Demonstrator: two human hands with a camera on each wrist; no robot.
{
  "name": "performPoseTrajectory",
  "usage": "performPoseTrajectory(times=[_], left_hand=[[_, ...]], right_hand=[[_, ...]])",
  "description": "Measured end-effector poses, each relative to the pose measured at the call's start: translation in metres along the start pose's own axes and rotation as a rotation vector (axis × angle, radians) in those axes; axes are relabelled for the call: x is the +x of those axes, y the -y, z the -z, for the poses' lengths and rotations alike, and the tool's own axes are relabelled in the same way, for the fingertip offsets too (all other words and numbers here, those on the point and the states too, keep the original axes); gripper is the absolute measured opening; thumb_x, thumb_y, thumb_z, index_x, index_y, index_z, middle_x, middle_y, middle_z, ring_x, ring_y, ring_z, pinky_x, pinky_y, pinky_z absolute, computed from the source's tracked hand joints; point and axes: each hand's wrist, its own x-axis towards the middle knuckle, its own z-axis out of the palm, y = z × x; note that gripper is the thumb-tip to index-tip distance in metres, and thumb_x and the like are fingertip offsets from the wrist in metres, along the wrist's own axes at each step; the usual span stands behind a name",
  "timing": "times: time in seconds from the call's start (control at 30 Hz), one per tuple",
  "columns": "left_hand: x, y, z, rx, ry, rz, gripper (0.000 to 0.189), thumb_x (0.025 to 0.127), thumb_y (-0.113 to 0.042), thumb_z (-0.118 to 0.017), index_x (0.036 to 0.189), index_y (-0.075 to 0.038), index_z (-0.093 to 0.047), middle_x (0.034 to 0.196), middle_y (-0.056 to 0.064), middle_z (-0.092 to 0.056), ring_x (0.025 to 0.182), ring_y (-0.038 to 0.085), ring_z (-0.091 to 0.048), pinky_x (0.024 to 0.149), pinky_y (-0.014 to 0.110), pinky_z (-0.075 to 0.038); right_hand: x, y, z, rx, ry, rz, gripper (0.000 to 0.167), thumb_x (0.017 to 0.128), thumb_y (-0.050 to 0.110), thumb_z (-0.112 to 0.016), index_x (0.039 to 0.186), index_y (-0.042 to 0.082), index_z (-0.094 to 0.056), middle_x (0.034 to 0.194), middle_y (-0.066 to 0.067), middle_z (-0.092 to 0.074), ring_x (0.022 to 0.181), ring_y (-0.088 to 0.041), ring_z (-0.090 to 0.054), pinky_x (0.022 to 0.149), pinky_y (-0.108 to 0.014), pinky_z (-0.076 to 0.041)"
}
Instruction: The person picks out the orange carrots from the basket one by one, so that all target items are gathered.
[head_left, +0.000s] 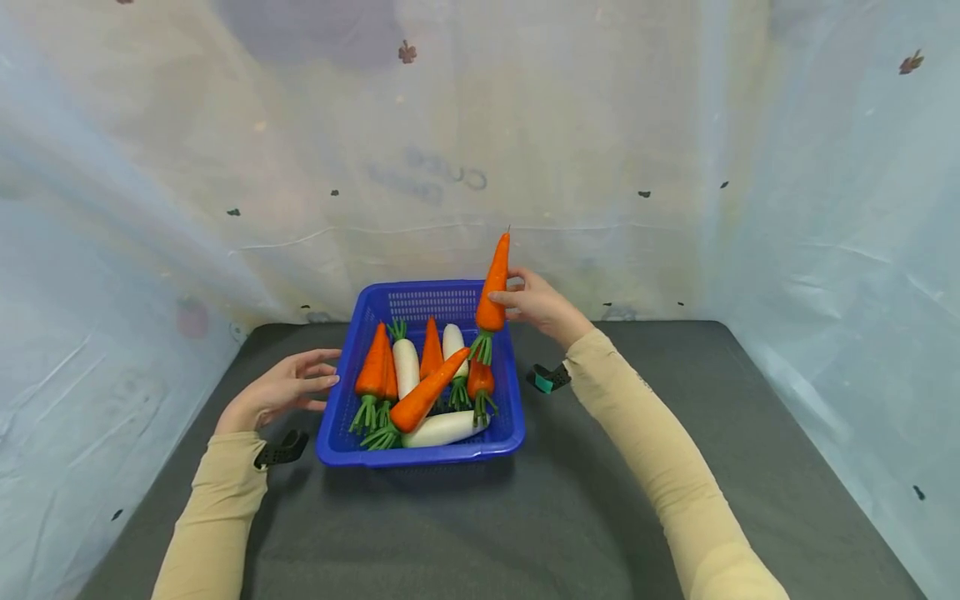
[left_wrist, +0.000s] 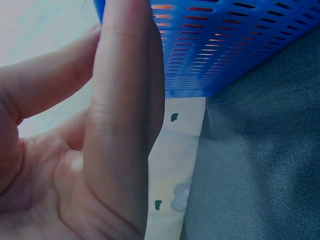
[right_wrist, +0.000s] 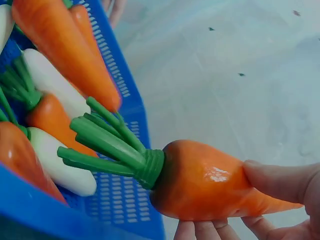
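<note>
The carrot [head_left: 492, 292] is lying at nine o'clock from your right hand [head_left: 543, 307], whose thumb and fingers are pinching it; its tip is pointing just past twelve. Your left hand [head_left: 288, 385], fingers loosely apart, is resting by the basket's [head_left: 420, 457] nine o'clock side.

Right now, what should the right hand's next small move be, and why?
Probably lower the carrot into the blue basket: the right hand holds it raised at the basket's right side, its green stems pointing in toward the other vegetables.
</note>
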Motion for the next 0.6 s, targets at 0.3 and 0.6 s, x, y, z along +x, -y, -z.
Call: performPoseTrajectory(times=[0.3, 0.6], left_hand=[[-0.002, 0.002, 0.000, -0.013, -0.012, 0.001, 0.066, 0.096, -0.020, -0.059, 0.149, -0.004, -0.023, 0.126, 0.022, -0.050, 0.101, 0.028, -0.062, 0.082, 0.048, -0.053], [-0.001, 0.002, 0.000, -0.030, -0.005, -0.006, 0.068, 0.096, -0.021, -0.061, 0.149, -0.004, -0.023, 0.122, 0.020, -0.053, 0.100, 0.027, -0.062, 0.082, 0.048, -0.053]], right_hand=[[-0.013, 0.001, 0.022, 0.037, 0.010, 0.046, 0.053, 0.096, 0.011, -0.059, 0.140, 0.003, -0.031, 0.131, -0.023, -0.043, 0.115, -0.033, -0.052, 0.097, -0.045, -0.045], [-0.024, 0.001, 0.034, 0.089, 0.012, 0.060, 0.055, 0.096, 0.011, -0.057, 0.143, 0.004, -0.029, 0.133, -0.023, -0.043, 0.114, -0.035, -0.051, 0.097, -0.047, -0.044]])
